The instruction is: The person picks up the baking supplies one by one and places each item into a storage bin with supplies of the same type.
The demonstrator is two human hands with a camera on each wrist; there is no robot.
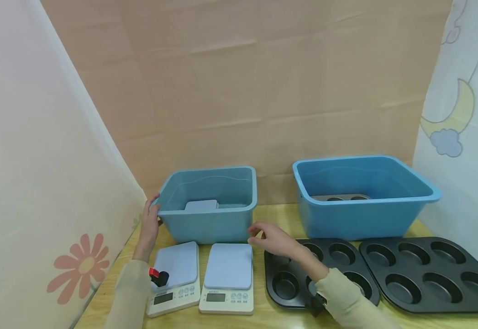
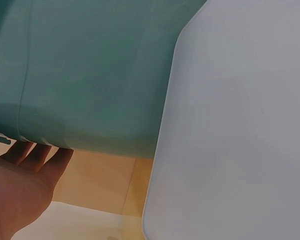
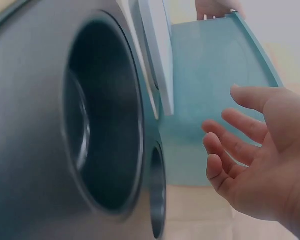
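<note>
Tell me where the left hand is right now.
In the head view, the left hand grips the left rim of the smaller blue tub, behind the left kitchen scale.

Two blue tubs [image 1: 210,201] [image 1: 362,196], dark grey muffin trays [image 1: 428,274], white scales with pale blue tops [image 1: 228,278], a yellow wood-grain counter [image 1: 275,214].
</note>
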